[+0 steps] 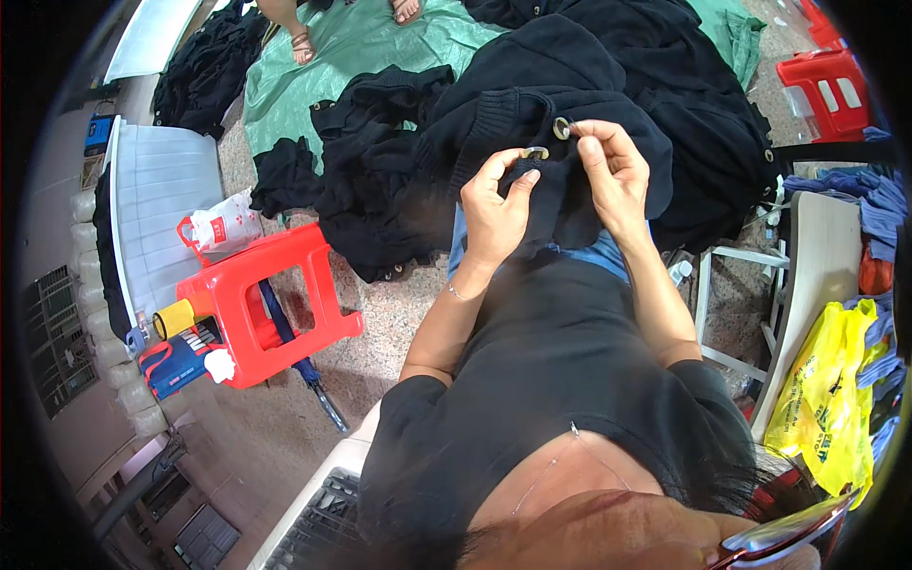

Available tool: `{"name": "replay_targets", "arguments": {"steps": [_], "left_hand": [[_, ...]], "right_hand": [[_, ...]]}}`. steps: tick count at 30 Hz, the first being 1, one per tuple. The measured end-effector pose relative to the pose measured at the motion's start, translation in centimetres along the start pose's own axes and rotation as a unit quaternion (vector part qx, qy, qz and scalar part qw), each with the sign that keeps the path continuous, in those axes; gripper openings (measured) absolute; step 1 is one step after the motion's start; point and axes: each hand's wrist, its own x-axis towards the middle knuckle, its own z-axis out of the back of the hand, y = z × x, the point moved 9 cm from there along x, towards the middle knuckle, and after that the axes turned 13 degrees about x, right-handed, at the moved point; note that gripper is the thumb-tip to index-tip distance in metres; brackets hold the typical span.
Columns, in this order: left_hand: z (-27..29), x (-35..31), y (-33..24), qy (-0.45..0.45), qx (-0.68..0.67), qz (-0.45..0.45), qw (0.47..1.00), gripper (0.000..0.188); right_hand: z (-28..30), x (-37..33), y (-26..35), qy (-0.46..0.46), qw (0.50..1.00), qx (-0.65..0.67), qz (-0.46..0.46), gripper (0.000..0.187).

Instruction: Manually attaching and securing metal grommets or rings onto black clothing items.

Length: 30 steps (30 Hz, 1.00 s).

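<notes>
A black knitted garment [532,57] with ribbed edges lies bunched across my lap. My left hand [496,211] is closed, pinching the garment's edge between thumb and fingers beside a brown-and-cream button [536,153]. A second round button [561,128] with a pale rim stands up from the cloth a little farther off and to the right. At that button's right edge, my right hand [617,179] has its thumb and forefinger drawn together. Any thread or small tool between those fingertips is too small to make out.
More black garments [370,180] lie over a green sheet [285,100]. On the left, a red stool [228,304] stands near a folded umbrella [318,385]. To the right are a white metal frame [705,294], a yellow bag [822,408] and blue cloth [879,204]. Another person's feet [302,47] show beyond.
</notes>
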Motion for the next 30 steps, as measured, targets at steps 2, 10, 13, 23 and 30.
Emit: {"name": "replay_targets", "arguments": {"steps": [2,10,13,23,30], "left_hand": [[-0.1,0.1,0.0,0.008,-0.003,-0.003,1.000,0.020],[-0.5,-1.4,-1.6,0.210,-0.143,0.071,0.965,0.025],[-0.7,-1.5,-1.5,0.199,-0.223,0.120,0.947,0.020],[-0.9,-0.4,-1.1,0.124,-0.302,0.128,0.936,0.022],[-1.0,-0.3,-1.6,0.156,-0.206,0.088,0.962,0.019]], "right_hand": [[-1.2,0.0,0.8,0.056,0.996,-0.065,0.015,0.025],[1.5,2.1,7.3,-0.085,0.974,-0.102,0.182,0.011],[0.6,3.9,7.7,-0.063,0.922,-0.315,0.216,0.019],[-4.2,-2.0,7.2,0.183,0.884,-0.316,0.292,0.040],[-3.2,-1.4,5.6,0.113,0.928,-0.258,0.245,0.028]]}}
